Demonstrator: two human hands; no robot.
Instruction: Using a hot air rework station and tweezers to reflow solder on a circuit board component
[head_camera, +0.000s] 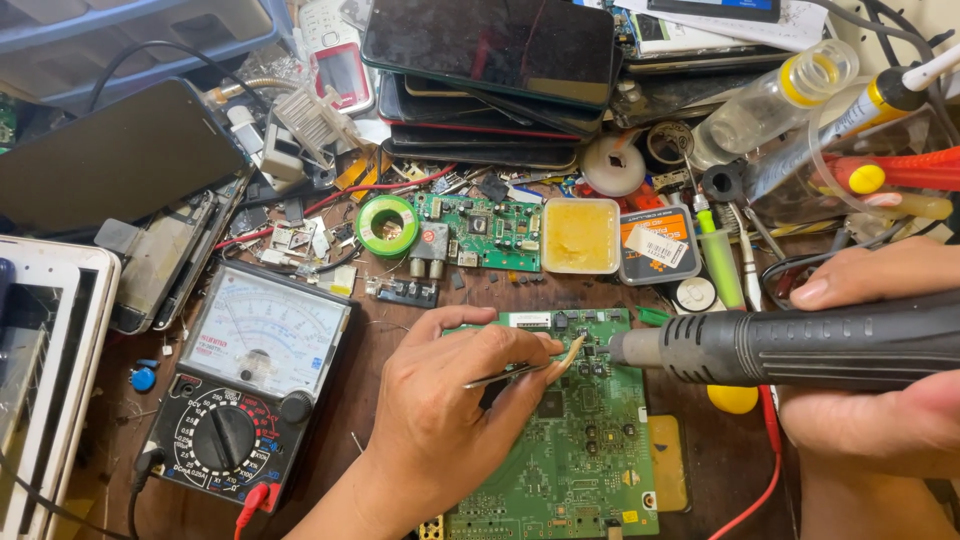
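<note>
A green circuit board lies flat on the brown bench in front of me. My left hand rests on its left part and pinches metal tweezers, whose tips hold a small pale strip above the board's upper edge. My right hand grips the black handle of a hot-air tool, held level, its metal nozzle pointing left at the tweezer tips.
An analog multimeter with red and black leads sits at left. Behind the board are a smaller green board, a solder spool, a tub of yellow flux, stacked phones, bottles and tools at right.
</note>
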